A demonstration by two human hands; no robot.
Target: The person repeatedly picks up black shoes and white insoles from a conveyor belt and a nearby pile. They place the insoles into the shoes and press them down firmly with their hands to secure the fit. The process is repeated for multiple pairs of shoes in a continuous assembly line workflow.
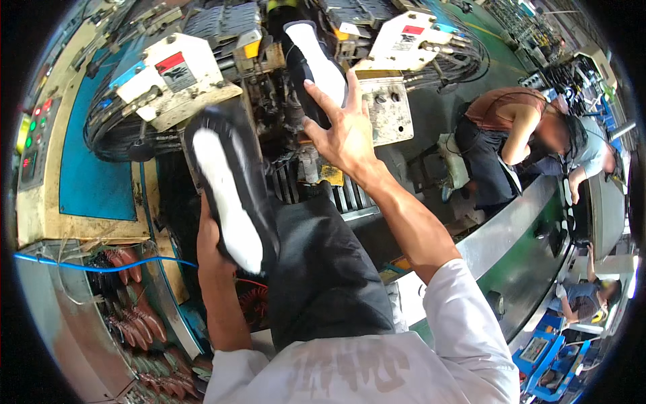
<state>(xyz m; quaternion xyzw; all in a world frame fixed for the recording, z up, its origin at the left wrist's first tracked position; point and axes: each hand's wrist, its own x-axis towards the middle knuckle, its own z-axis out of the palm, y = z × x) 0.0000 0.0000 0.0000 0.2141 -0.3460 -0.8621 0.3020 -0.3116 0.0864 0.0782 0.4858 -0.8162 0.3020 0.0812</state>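
On the left, my left hand [209,234] grips a black shoe upper [229,192] with a white bottom turned up toward me. The shoe is tilted and slightly blurred, and it hides most of my fingers. A second black shoe upper [311,60], also white-bottomed, sits in the middle of the machine [266,67]. My right hand [346,135] reaches over the near end of that second shoe. Its fingers are spread, with fingertips on or very close to the white bottom.
A control panel [35,138] with lit buttons stands at far left. Brown shoe-shaped lasts [138,313] fill a rack at lower left, with a blue hose [101,268] above. A metal-edged conveyor [508,229] runs along the right. A co-worker [501,138] sits bent over beside it.
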